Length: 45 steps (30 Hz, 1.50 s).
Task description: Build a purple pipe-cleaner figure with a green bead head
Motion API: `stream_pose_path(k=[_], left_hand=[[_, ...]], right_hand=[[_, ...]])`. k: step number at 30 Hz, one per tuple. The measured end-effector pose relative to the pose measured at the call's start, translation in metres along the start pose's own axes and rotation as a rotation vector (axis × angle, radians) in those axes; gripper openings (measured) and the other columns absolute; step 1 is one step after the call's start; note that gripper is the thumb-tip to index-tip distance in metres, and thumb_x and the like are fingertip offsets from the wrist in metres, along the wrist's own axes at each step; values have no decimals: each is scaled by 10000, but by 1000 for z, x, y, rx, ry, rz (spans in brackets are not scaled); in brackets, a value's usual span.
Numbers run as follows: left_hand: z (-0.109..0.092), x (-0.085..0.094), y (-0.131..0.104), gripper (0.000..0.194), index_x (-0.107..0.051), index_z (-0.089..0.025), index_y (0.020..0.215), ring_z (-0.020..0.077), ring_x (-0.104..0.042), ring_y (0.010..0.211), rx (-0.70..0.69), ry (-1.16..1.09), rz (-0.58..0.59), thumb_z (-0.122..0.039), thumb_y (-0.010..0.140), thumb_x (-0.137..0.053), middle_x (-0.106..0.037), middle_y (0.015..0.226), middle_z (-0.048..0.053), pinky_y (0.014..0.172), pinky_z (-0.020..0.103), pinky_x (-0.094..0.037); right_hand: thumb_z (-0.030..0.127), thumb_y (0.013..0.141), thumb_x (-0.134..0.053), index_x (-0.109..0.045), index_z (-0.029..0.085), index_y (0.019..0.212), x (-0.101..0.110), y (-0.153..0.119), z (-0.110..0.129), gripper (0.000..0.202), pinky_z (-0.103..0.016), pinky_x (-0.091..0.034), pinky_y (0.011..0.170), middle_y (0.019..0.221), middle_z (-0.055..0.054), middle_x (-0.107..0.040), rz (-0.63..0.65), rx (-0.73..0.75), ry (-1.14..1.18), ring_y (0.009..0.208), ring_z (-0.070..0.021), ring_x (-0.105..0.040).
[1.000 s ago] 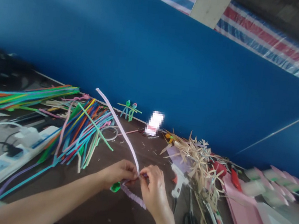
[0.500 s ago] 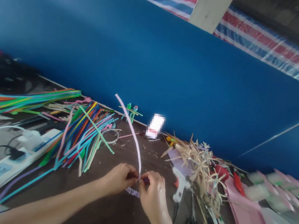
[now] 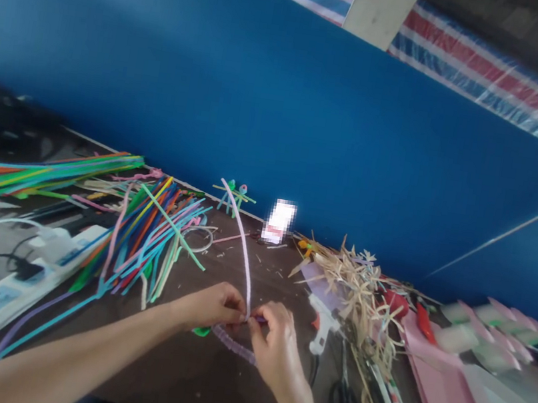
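My left hand (image 3: 217, 307) and my right hand (image 3: 277, 343) meet near the middle of the dark table, fingers pinched together. Between their fingertips stands a pale lilac pipe cleaner (image 3: 245, 245), its long free end rising and curving to the left. Just beneath the hands curves a purple band (image 3: 233, 346) that looks tightly wrapped; its right end disappears behind my right hand. A small bit of green (image 3: 201, 331) shows below my left hand. Fingers hide the exact spot where the pipe cleaner meets the band.
Loose coloured pipe cleaners (image 3: 163, 233) and a white power strip (image 3: 6, 297) lie on the left. At the back are two small pipe-cleaner figures (image 3: 235, 198) and a blurred-out bright phone-like object (image 3: 279, 222). Rightward are a glue gun (image 3: 324, 324), scissors (image 3: 344, 401), dry straw-like strips (image 3: 351, 281) and pink sheets (image 3: 434, 381).
The lilac pipe cleaner's free end has dropped lower and leans less to the left. More of the purple band shows, and the green bit has come into sight. The view has shifted slightly.
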<state>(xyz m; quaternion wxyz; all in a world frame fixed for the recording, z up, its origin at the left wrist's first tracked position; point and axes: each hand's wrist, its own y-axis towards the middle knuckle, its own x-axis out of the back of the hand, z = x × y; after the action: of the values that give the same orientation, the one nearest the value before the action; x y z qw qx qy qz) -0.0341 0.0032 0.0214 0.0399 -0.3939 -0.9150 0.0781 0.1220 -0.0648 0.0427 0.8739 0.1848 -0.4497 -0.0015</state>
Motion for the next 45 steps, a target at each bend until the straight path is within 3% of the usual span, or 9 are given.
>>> stream_pose_path(k=[7,19,32,38,45], left_hand=[[-4,0,-2,150,-616,-116,619,84,-515,501,33,-75,35,-261,639,-587,-589,526,-12,516,185,-385],[-1,-2,-5,156,-604,-114,610,89,-496,499,-11,69,-11,-259,643,-556,-563,516,-24,519,194,-389],[-11,-21,-16,190,-655,-176,699,140,-557,587,-174,778,-316,-185,688,-465,-642,628,14,536,202,-353],[-18,-17,-19,182,-666,-180,715,142,-573,601,-196,758,-264,-181,697,-485,-660,663,17,552,197,-373],[-12,-21,-19,170,-645,-159,700,129,-554,605,-329,652,-376,-158,708,-475,-636,656,21,576,198,-392]], right_hand=[[78,751,-520,-522,191,712,1,0,1,120,-265,-309,693,732,5,-562,10,17,7,744,-156,-485],[64,730,-512,-514,187,712,2,1,5,124,-269,-304,693,731,-1,-554,38,27,-54,740,-161,-478],[48,709,-483,-503,172,675,-9,-5,1,131,-289,-283,686,660,-6,-544,-65,10,-156,685,-164,-487],[56,719,-496,-515,178,697,-4,-4,5,126,-302,-286,708,679,-7,-556,-61,7,-126,700,-171,-490],[75,714,-505,-511,185,693,12,5,16,112,-307,-294,731,697,-8,-551,-53,83,-168,729,-173,-482]])
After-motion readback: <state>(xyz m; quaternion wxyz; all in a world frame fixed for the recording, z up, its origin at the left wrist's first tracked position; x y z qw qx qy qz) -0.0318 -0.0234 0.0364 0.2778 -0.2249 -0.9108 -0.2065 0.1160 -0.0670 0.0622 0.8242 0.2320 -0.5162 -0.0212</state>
